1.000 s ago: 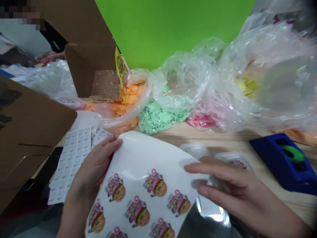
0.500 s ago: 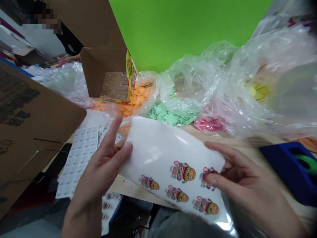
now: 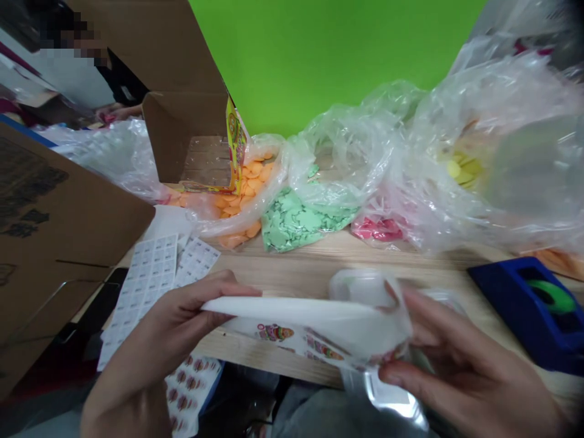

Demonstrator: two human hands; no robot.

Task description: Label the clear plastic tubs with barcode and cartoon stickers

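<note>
A white sheet of burger-character stickers (image 3: 301, 313) is held between my two hands, tilted nearly edge-on and curling at its right end. My left hand (image 3: 182, 322) pinches its left end between thumb and fingers. At the right end, my right hand (image 3: 460, 353) grips the curled part. Clear plastic containers (image 3: 396, 395) show beneath and behind the sheet near my right hand; how they are supported is hidden. Sheets of small printed labels (image 3: 152, 274) lie to the left, and another sticker sheet (image 3: 189, 389) is below my left wrist.
Plastic bags hold orange pieces (image 3: 246, 194), green pieces (image 3: 301, 219), pink pieces (image 3: 378, 228) and yellow pieces (image 3: 465, 169). A blue tape dispenser (image 3: 511, 304) stands right. Cardboard boxes (image 3: 68, 243) are left, a green panel (image 3: 337, 55) behind. Another person's hand (image 3: 121, 112) is far left.
The sheet has tipped from facing me to nearly edge-on, and its right end has curled. My left hand has moved lower and now pinches its edge. Clear containers have come into view behind it.
</note>
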